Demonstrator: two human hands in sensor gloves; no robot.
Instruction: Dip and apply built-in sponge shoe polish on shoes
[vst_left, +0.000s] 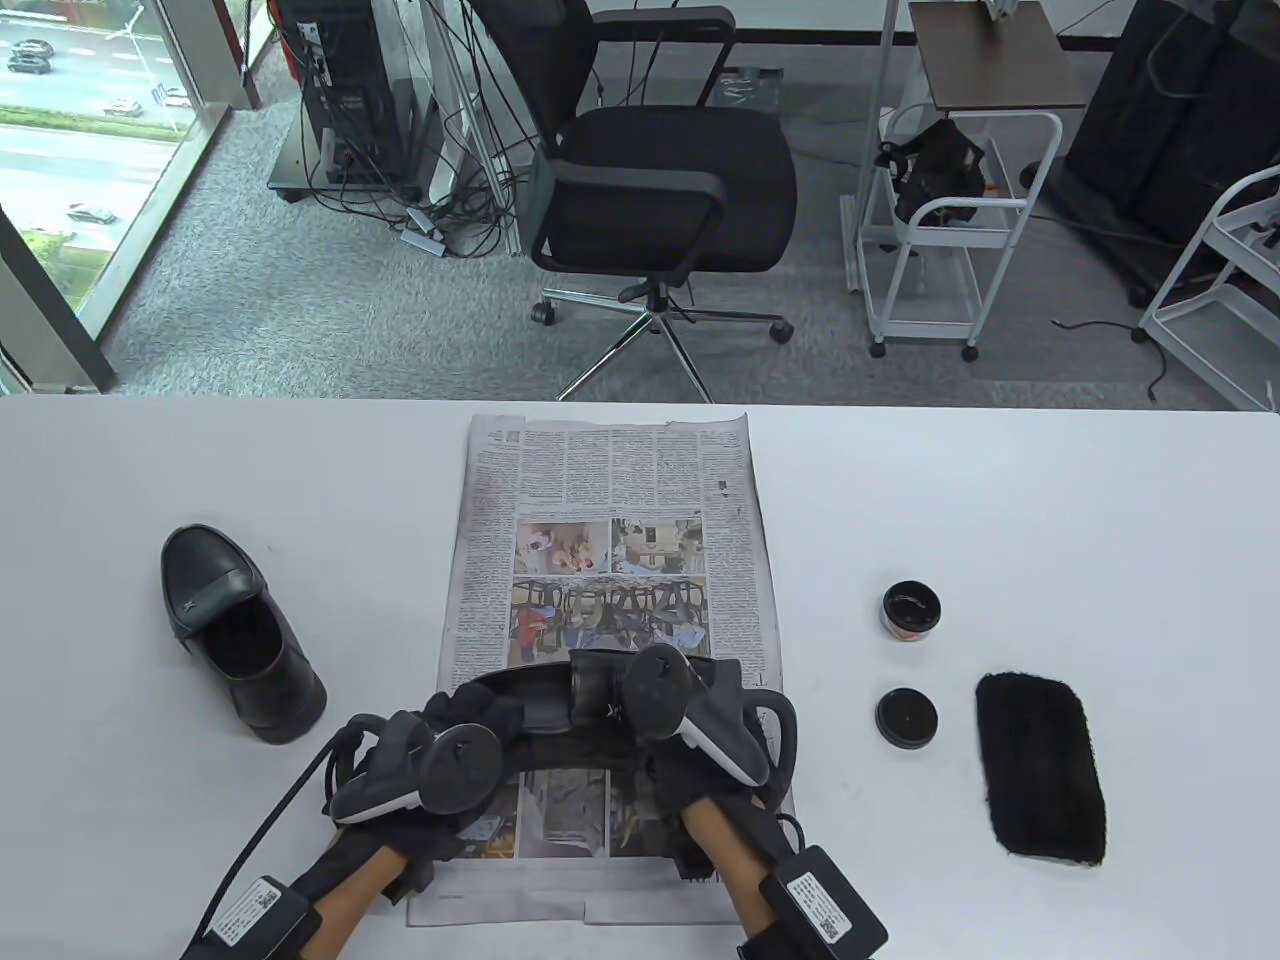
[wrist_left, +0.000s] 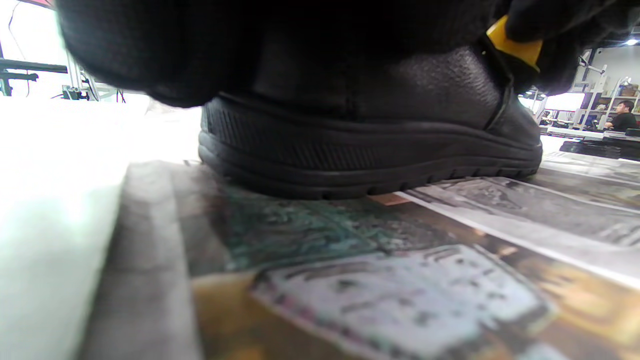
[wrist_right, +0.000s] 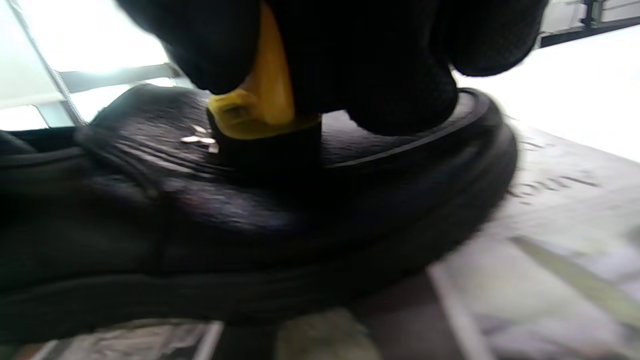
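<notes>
Right grip (wrist_right: 350, 65) pinches yellow sponge applicator (wrist_right: 260, 107) against shoe (wrist_right: 150, 210).

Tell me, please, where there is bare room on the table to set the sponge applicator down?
Bare table beyond the open polish tin, and between newspaper and tin. Crowded around both hands at the shoe, and where lid meets black cloth.

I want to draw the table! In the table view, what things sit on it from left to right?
Black leather loafer standing alone → printed newspaper sheet → round black lid and open round polish tin, roughly level → fuzzy black buffing cloth.
</notes>
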